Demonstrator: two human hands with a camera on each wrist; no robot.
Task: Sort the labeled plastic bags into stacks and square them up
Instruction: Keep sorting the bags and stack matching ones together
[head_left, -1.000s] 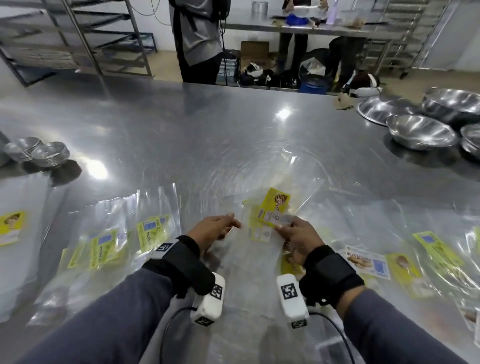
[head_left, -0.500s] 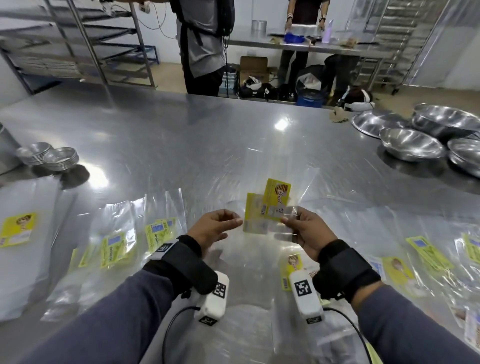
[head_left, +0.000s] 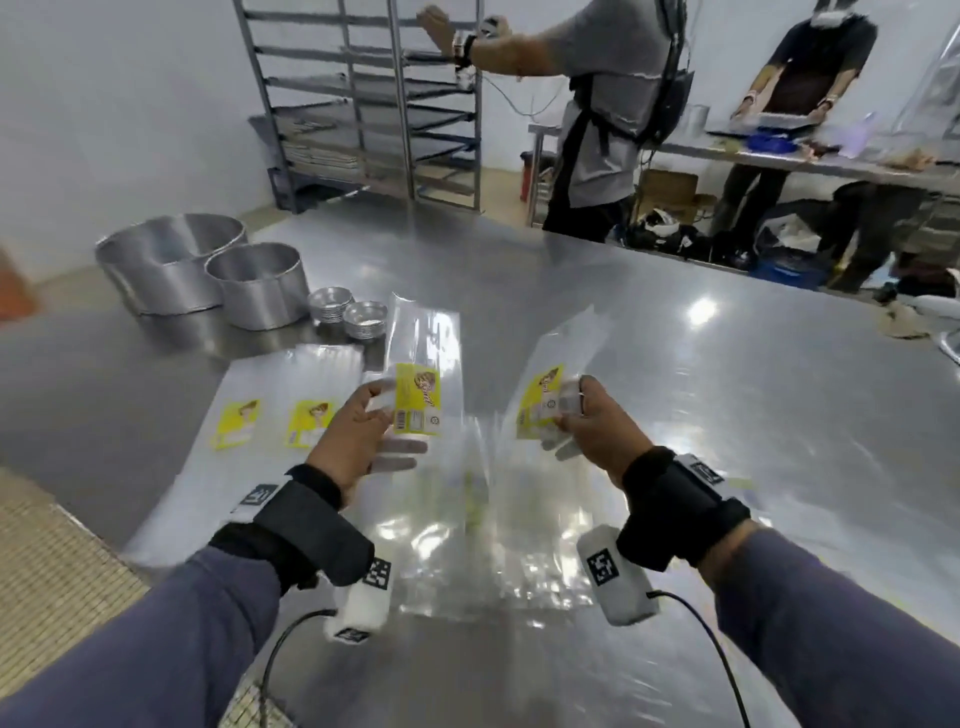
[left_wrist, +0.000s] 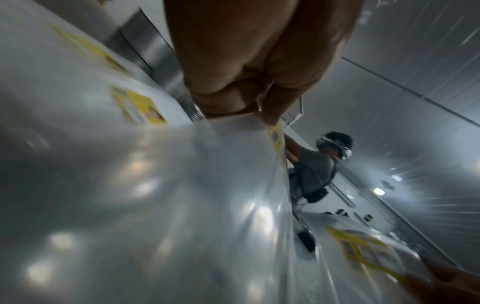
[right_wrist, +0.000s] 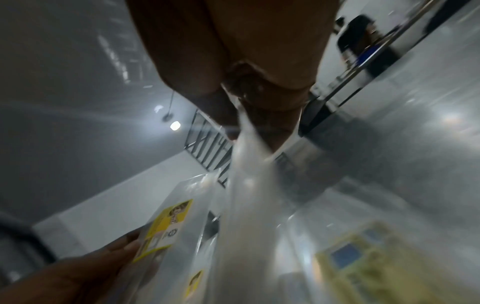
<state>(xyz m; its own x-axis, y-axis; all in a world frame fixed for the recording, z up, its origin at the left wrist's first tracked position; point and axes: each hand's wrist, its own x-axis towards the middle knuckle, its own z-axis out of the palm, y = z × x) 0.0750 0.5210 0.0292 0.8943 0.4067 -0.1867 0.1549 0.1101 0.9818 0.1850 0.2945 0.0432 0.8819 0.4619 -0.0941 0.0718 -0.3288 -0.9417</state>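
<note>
Each hand holds up one clear plastic bag with a yellow label above the steel table (head_left: 727, 415). My left hand (head_left: 389, 421) grips the left bag (head_left: 418, 400) near its label, thumb on top and fingers beneath. My right hand (head_left: 569, 415) pinches the right bag (head_left: 543, 410) at its label. Two flat stacks of bags (head_left: 236, 423) (head_left: 309, 423) lie on the table to the left. In the left wrist view my fingers (left_wrist: 233, 98) pinch the bag's edge (left_wrist: 182, 185). The right wrist view shows my right hand's fingers (right_wrist: 272, 98) closed on blurred plastic (right_wrist: 249, 185).
Two round metal pans (head_left: 171, 260) (head_left: 254, 283) and stacked small foil tins (head_left: 348, 312) stand at the table's far left. Beyond the table, a person in grey (head_left: 608, 104) reaches toward a steel rack (head_left: 374, 104). The table's left edge borders a woven mat (head_left: 52, 561).
The view has swung left. The labeled bags my hands held together low over the table are now separated, one lifted in each hand.
</note>
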